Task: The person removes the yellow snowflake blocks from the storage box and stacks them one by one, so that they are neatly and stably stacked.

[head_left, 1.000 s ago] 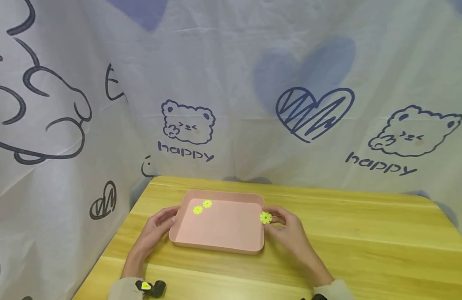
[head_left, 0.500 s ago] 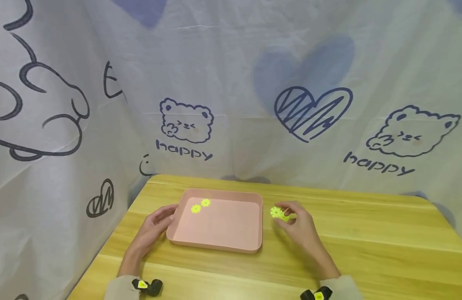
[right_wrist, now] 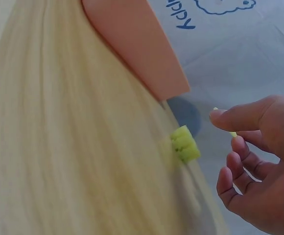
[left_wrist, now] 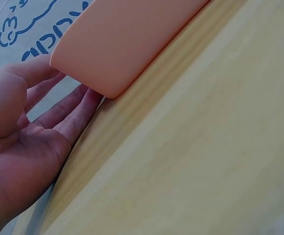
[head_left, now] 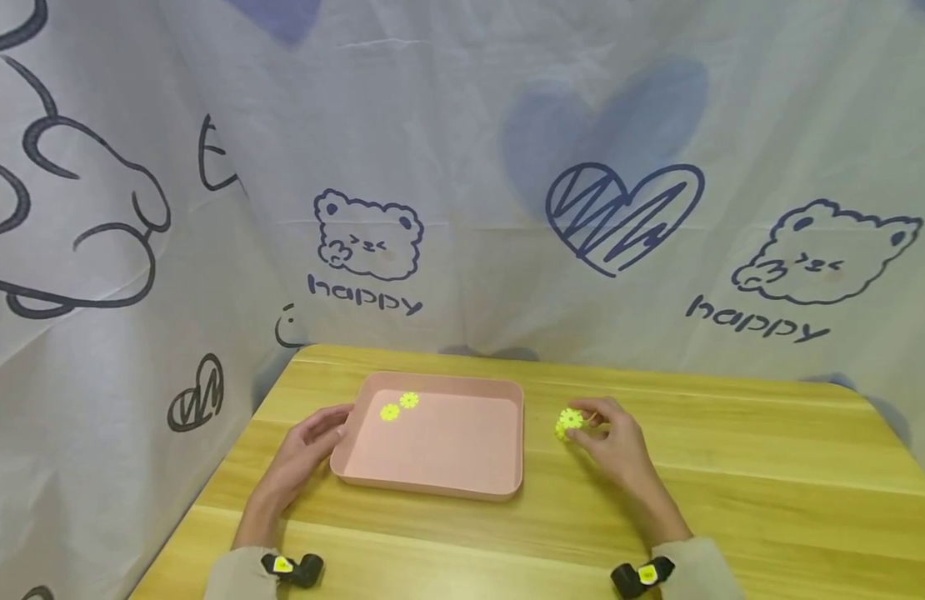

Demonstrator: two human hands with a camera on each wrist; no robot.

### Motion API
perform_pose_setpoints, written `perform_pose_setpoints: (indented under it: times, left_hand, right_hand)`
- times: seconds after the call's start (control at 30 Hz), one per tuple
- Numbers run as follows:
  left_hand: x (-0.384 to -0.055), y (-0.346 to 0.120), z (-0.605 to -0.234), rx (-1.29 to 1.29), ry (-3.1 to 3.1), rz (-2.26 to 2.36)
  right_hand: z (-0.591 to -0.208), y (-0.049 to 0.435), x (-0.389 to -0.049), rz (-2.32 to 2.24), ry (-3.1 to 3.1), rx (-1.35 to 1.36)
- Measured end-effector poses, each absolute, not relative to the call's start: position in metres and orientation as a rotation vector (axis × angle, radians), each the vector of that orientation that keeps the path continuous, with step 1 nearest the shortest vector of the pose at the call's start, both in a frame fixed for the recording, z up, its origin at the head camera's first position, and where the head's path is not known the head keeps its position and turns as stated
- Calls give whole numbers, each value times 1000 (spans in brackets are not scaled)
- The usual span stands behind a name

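Observation:
A shallow pink tray lies on the table with two yellow-green snowflake discs apart from each other near its back left corner. At its left end my left hand grips the edge; in the left wrist view the thumb is at the rim and the fingertips are low against the wall. My right hand, to the right of the tray, pinches a notched snowflake disc between thumb and forefinger, seen edge-on in the right wrist view. Close by stands a small stack of such discs, partly hidden in the head view.
The wooden table reaches back to a white curtain printed with hearts, bears and lettering. More curtain hangs along the left side. Black cameras are strapped to both wrists.
My right hand has moved from the tray's right rim further right, holding a disc, to beside the stack. The left hand stays at the tray. The head view has shifted slightly.

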State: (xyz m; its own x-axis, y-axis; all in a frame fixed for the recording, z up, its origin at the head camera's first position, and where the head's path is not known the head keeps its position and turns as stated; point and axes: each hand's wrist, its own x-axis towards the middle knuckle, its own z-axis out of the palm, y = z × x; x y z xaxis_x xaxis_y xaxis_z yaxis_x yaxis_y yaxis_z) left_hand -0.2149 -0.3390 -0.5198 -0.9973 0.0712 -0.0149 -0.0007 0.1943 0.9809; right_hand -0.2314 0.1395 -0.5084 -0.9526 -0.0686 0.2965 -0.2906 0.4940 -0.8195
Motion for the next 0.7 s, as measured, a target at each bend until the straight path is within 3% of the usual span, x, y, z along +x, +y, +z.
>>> perform_pose_setpoints:
  times: [0.7]
  left_hand:
    - [-218, -343, -523, 61, 2369, 1966]
  right_hand:
    - [-523, 144, -240, 1464, -2628, 296]
